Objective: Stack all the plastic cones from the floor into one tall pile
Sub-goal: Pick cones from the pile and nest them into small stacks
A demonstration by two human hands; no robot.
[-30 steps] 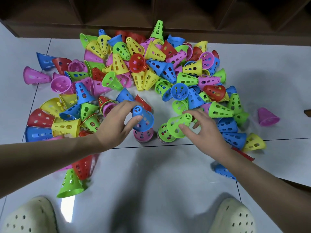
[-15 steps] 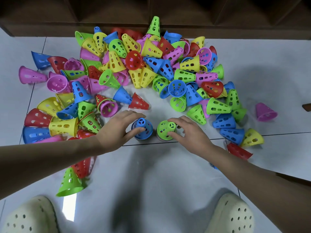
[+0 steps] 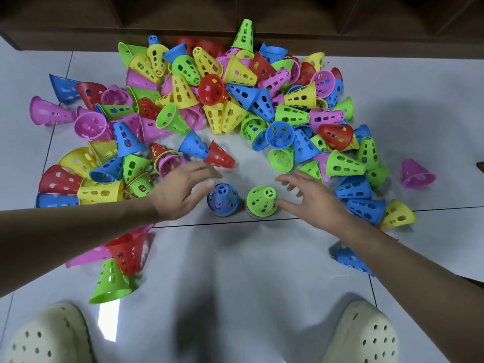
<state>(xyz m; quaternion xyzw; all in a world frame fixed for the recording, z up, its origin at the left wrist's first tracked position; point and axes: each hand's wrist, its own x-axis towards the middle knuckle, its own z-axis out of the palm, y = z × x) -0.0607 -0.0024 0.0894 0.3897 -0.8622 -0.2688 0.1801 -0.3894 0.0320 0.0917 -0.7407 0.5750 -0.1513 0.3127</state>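
Two short upright stacks stand side by side on the white floor: one topped by a blue cone (image 3: 223,199), one topped by a green cone (image 3: 262,200). My left hand (image 3: 183,191) hovers just left of the blue stack, fingers spread and holding nothing. My right hand (image 3: 307,195) hovers just right of the green stack, fingers also spread and empty. Behind them lies a wide heap of loose cones (image 3: 209,95) in several colours. A red cone (image 3: 220,155) and a blue cone (image 3: 193,145) lie nearest my left fingertips.
A dark wooden shelf unit (image 3: 262,19) runs along the far wall behind the heap. A lone pink cone (image 3: 416,174) sits far right. A green cone (image 3: 111,282) and a red cone (image 3: 128,251) lie under my left forearm. My two cream clogs (image 3: 49,336) are at the bottom.
Both hands set a cone down onto the stacks, blue on the left and green on the right, then let go and drew slightly outward with fingers spread.
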